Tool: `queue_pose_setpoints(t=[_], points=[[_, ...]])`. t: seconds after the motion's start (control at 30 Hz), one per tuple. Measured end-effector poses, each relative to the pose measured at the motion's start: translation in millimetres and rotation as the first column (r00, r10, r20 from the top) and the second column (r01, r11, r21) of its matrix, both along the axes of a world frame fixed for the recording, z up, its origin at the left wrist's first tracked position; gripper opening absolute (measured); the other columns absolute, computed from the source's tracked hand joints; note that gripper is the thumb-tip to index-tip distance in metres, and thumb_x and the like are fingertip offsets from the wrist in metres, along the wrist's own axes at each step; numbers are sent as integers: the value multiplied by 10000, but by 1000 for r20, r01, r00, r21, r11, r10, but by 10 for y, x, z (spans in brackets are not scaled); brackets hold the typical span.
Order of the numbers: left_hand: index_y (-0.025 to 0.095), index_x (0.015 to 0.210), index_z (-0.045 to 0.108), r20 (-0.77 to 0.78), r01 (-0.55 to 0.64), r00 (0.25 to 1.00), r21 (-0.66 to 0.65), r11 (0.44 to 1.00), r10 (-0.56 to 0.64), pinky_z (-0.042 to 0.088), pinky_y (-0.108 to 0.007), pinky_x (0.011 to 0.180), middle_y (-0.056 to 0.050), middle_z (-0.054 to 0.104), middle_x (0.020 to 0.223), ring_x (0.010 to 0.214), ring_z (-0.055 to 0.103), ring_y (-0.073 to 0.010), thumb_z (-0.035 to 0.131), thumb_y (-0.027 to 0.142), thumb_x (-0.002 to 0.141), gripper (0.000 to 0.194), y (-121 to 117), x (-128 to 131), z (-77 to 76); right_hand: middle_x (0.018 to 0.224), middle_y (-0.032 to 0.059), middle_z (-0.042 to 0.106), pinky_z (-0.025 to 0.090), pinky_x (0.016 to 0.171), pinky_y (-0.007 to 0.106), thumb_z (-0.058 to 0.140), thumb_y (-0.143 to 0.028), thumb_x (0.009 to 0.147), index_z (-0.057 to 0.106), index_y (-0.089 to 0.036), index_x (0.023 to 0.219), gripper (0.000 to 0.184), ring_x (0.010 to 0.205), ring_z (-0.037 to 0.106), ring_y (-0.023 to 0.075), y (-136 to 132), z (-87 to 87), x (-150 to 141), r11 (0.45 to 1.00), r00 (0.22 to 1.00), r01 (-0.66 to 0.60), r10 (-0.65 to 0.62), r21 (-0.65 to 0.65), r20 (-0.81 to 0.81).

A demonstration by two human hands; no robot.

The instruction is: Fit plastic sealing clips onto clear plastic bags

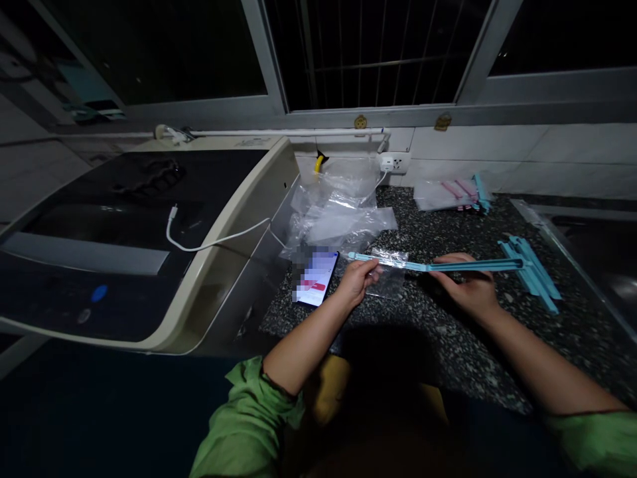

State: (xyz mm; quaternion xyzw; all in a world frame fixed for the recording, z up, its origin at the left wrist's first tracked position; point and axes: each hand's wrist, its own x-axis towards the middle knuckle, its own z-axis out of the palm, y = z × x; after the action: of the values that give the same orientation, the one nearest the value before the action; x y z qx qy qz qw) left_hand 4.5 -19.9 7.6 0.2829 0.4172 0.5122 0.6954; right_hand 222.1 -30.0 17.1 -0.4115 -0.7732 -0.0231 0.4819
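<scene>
A long light blue hinged plastic strip (413,265) stretches between my hands above the dark speckled counter. My left hand (358,280) is closed, pinching its left part with thumb and fingers. Beside those fingers is a small clear plastic bag (391,279), partly behind the strip; I cannot tell whether the hand grips it too. My right hand (470,289) supports the longer right part, thumb below and fingers behind, near the joint. Several similar light blue plastic pieces (532,272) lie on the counter just past the strip's right end.
A lit phone (316,279) lies left of my left hand. Crumpled clear bags (343,212) are behind it. Pink and blue pieces in a bag (460,192) lie by the wall. A washing machine (199,265) with a white cable (223,244) stands left; a socket (395,163) is behind.
</scene>
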Motion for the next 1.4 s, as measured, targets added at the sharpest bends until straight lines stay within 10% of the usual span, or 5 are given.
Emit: queue_pose_setpoints(t=[1.4], points=[[123, 509, 602, -133, 97, 987, 51, 994, -90, 303, -223, 498, -9, 588, 512, 444, 439, -62, 719, 363, 594, 279, -11, 54, -61, 777, 41, 642, 508, 630, 318, 601, -259, 793, 678, -239, 910, 141, 699, 607, 164, -72, 7, -87, 996, 995, -80, 83, -42, 64]])
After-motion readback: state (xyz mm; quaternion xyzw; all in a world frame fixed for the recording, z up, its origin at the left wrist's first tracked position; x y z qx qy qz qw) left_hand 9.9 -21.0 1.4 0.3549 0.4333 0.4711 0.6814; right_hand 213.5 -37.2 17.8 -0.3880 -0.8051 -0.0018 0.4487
